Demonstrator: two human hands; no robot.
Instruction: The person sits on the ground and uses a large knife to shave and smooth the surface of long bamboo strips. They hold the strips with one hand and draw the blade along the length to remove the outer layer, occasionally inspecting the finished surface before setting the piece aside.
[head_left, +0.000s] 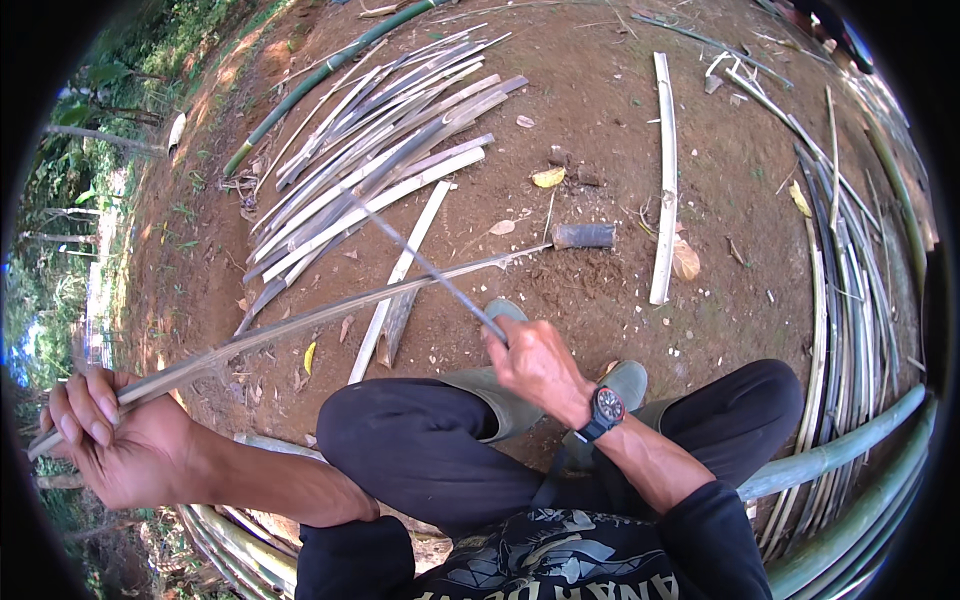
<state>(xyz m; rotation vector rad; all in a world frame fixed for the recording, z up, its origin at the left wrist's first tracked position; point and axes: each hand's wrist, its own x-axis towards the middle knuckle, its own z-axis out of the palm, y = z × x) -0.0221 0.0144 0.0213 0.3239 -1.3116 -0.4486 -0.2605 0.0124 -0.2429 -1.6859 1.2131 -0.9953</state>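
Observation:
My left hand is closed round the near end of a long split bamboo strip. The strip runs up and to the right, its far tip ending at a short dark piece of bamboo on the ground. My right hand, a watch on its wrist, grips a machete, its handle mostly hidden in the fist. The narrow blade, seen almost edge-on, points up and left and crosses the strip near its middle. Whether blade and strip touch, I cannot tell.
Split bamboo strips lie piled at the upper left, with a green pole behind. One pale strip lies ahead. More strips and a thick green pole are at the right. My boots rest on bare soil.

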